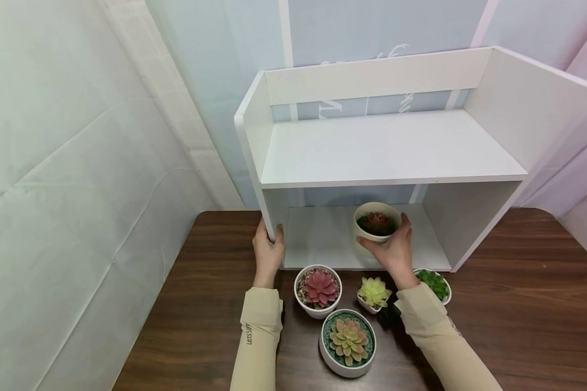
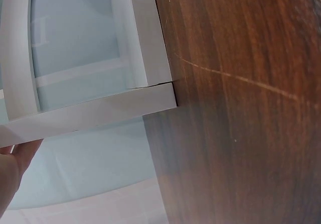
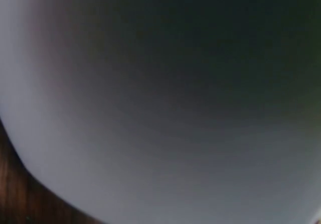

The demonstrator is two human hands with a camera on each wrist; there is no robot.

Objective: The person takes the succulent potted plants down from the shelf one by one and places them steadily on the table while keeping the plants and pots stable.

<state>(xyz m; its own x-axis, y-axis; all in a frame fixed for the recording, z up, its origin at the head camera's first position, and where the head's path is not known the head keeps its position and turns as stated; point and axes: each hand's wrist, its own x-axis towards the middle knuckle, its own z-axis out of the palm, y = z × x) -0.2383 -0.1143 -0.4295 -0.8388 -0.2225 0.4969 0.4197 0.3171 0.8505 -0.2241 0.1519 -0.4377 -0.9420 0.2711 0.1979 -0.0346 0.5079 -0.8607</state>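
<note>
My right hand grips a cream plant pot by its near side, thumb and fingers spread around it. Reddish and green leaves show down inside the pot, which is within the lower compartment of a white desktop shelf. At the shelf's left side panel, my left hand holds the front edge between thumb and fingers. The left wrist view shows the fingers against that panel's edge. A blurred pale rounded surface fills most of the right wrist view.
In front of the shelf stand a pink succulent, a larger potted succulent, a small yellow-green one and a green one partly behind the right forearm. The dark wooden table extends on both sides. Pale curtains hang around.
</note>
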